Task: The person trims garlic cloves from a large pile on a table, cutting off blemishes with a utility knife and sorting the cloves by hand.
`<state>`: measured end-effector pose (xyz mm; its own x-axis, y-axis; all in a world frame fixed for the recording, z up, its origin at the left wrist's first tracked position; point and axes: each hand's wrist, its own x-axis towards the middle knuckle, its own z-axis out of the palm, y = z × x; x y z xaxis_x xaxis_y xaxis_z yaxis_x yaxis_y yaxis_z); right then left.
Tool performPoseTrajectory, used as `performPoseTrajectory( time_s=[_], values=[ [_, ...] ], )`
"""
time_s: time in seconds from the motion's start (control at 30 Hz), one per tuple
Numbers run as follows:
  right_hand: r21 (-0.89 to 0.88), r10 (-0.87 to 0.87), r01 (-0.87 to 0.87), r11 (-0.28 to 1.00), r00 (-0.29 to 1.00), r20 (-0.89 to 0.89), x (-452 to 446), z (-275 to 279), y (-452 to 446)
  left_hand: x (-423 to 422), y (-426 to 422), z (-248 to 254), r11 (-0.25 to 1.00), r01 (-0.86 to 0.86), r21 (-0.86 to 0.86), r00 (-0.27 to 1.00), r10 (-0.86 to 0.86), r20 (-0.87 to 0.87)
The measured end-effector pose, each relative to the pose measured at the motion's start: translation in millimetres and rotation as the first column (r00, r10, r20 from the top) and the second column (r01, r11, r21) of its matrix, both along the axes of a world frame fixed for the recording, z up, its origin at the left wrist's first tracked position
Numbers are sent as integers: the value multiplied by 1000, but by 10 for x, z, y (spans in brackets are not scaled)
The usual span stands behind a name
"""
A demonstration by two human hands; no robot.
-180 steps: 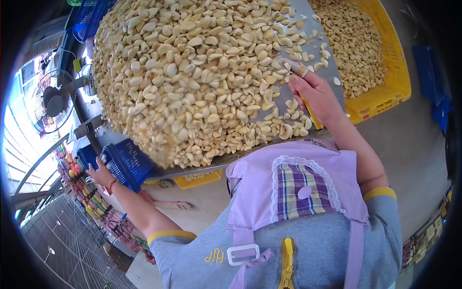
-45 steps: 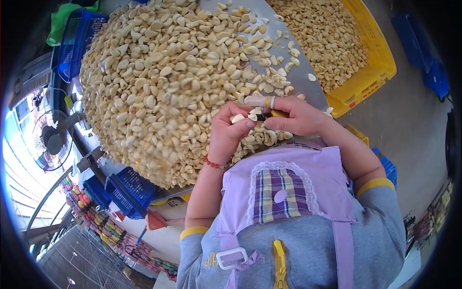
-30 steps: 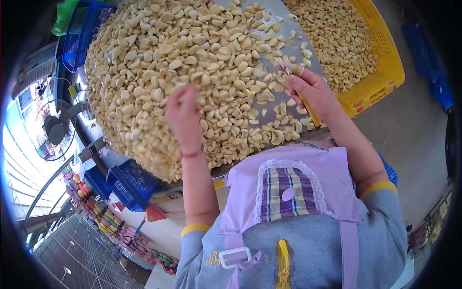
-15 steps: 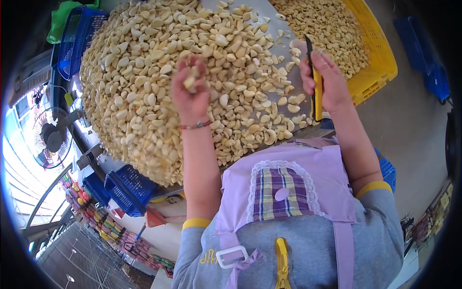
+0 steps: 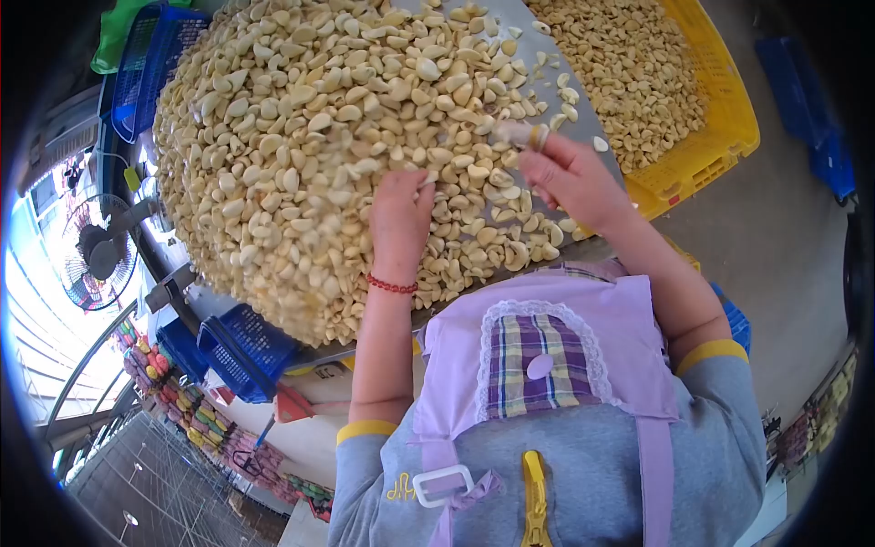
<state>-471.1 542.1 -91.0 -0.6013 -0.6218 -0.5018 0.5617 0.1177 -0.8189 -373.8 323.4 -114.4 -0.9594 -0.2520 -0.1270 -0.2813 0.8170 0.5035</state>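
Observation:
A large heap of pale cloves (image 5: 301,118) that look like peeled garlic covers the metal table (image 5: 583,96). My left hand (image 5: 401,214) is over the heap's front part, back upward, fingers curled down. A pale clove (image 5: 428,180) shows between thumb and fingers. To the right, my right hand (image 5: 574,178) is turned palm down over the cloves near the table edge. Its index finger, in a whitish cover with a yellowish band, reaches left, while the other fingers curl under. The utility knife seen there earlier is hidden beneath this hand.
A yellow crate (image 5: 729,118) full of cloves stands at the right. Blue baskets (image 5: 241,351) hang by the table's left front, with another blue basket (image 5: 146,82) at the far left. A fan (image 5: 100,251) stands left of the table.
My left hand has turned from palm up, holding cloves, to palm down, lower and slightly right. My right hand has swung left over the heap, and its yellow-and-black knife has gone from view.

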Motion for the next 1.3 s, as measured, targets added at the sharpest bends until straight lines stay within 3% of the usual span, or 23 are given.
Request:
performPoseTrajectory(
  time_s=[0.03,0.1,0.13,0.17,0.23,0.33,0.43,0.53,0.63,0.73,0.77,0.8,0.83,0.87,0.9,0.93,0.97,1.03,1.1,1.17,1.23,1.3],
  values=[
    [17,48,-47,999,997,-56,12,19,-12,-11,8,0,1000,-28,-6,1000,28,3],
    [55,147,-141,989,977,-157,54,16,-40,37,-9,-69,928,-215,305,977,199,81],
    [62,170,-159,985,940,-295,80,-47,-74,16,6,-44,843,-304,444,953,270,139],
    [77,194,-178,981,931,-311,103,-69,-64,22,17,10,672,-419,611,907,336,253],
    [109,240,-215,971,908,-343,130,-54,-71,38,54,185,205,-589,782,789,358,500],
    [163,335,-296,941,875,-349,131,19,-100,95,143,248,22,-509,860,815,334,474],
    [285,499,-422,861,809,-311,76,208,-139,90,260,351,-19,-460,888,838,322,441],
    [127,338,-322,938,770,-542,157,-1,-145,141,208,289,-220,-399,890,866,229,445],
    [-40,212,-223,974,958,-191,207,-116,-200,190,208,369,-421,-358,834,873,165,458],
    [-1,80,-80,997,995,64,134,-11,-183,457,-84,429,-678,-215,703,874,188,448],
    [2,46,-47,999,997,58,101,-1,-160,581,-303,548,-880,57,471,891,258,374],
    [7,12,-13,1000,998,55,78,3,-117,704,-522,667,-957,263,123,908,289,303],
    [12,-20,20,1000,998,52,61,2,-77,952,-974,827,-750,301,588,818,521,246],
    [13,-65,65,998,996,61,44,-1,-59,972,-1099,1137,-500,373,782,724,684,92],
    [29,-79,77,997,995,62,26,-10,-54,1355,-1642,1179,-138,322,937,630,770,-103],
    [44,-93,90,995,994,62,9,-19,-52,1581,-1929,1286,223,58,973,406,885,-227],
    [60,-107,103,993,992,63,-5,-26,-59,1793,-2178,1384,467,-290,836,205,883,-422],
    [-4,-101,102,995,993,56,-10,-34,-92,2410,-2857,1405,465,-699,543,97,814,-573],
    [-64,-91,94,993,995,50,10,-49,-140,2660,-3269,1348,297,-951,85,215,834,-509],
    [-46,-68,71,996,996,61,35,-79,-173,2576,-3227,1382,96,-878,-469,353,790,-501],
    [-24,-68,70,997,996,64,39,-100,-179,1948,-2640,1442,-195,-471,-861,568,680,-464],
    [-4,-77,77,997,995,65,43,-102,-180,1547,-2404,1355,236,-575,-783,812,281,-512]
  ],
)
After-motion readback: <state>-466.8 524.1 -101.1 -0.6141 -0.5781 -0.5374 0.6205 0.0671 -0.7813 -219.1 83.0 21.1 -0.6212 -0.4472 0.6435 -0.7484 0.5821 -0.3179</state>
